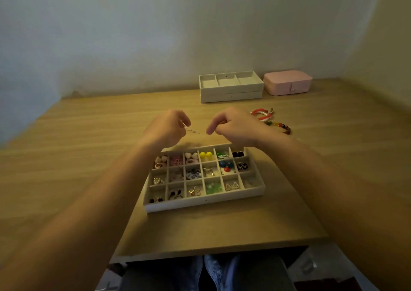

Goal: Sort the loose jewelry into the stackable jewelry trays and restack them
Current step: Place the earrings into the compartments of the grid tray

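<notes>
A white tray [206, 203] with many small compartments lies on the wooden table in front of me, filled with earrings and beads. Both my hands hover just beyond its far edge. My left hand [165, 127] pinches a small thin metal piece of jewelry [194, 132] that sticks out toward the right. My right hand [231, 125] has its fingers curled, its fingertips a short way from that piece; I cannot tell whether it holds anything. Two stacked white trays [231, 95] with larger compartments stand at the back. Loose beaded bracelets [270, 118] lie right of my right hand.
A pink closed jewelry box [288, 83] sits beside the stacked trays at the back right, near the wall. The table's front edge [211, 252] runs just above my lap. Walls close the table at the back and right.
</notes>
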Demonstrator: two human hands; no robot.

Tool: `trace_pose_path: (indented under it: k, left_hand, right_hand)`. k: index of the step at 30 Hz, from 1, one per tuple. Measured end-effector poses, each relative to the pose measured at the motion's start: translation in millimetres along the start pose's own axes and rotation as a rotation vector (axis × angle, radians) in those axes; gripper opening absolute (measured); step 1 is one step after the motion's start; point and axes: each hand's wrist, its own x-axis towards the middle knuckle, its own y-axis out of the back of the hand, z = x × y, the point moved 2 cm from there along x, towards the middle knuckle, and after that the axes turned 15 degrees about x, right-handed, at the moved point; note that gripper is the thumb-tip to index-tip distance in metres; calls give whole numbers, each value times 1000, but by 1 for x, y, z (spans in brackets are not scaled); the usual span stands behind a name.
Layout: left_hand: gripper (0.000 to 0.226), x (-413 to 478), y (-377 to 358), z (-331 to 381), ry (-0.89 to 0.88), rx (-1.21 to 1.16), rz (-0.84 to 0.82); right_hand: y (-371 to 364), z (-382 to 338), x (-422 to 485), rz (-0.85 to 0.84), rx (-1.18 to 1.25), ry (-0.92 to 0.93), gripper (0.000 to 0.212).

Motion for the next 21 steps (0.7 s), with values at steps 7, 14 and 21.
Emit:
trace_pose_path:
  k: [7, 14, 21]
  left_hand:
    - [45, 40, -21, -1, -140, 131, -198]
    - [11, 50, -27, 0, -178, 215, -145]
    - [3, 25, -11, 16, -155, -221, -138]
  right_hand:
    - [-2, 9, 41, 108, 91, -25, 31]
    - [0, 23, 52, 118, 124, -19, 28]
    - [2, 27, 46, 159, 157, 8, 24]
